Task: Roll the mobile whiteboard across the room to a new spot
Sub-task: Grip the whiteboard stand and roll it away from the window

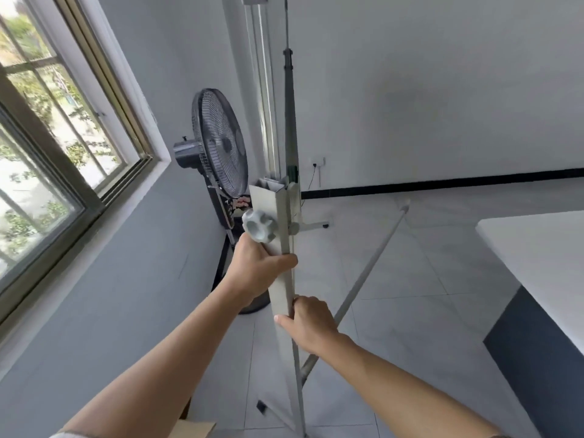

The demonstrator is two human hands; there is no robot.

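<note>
The mobile whiteboard is seen edge-on in the head view. Its grey metal side post (278, 210) rises through the middle of the picture, with the thin board edge (264, 90) running up above it. A grey plastic knob (259, 226) sticks out of the post. My left hand (257, 268) is wrapped around the post just below that knob. My right hand (308, 320) grips the same post lower down, thumb on its front face. A long grey base rail (366, 270) slants away over the floor to the right.
A black pedestal fan (221, 143) stands close behind the post, left of it, near the window (57, 128). A white-topped table (537, 248) with a dark side fills the right. A wall socket with a cable (317, 162) is behind. Grey floor tiles (426, 295) lie between.
</note>
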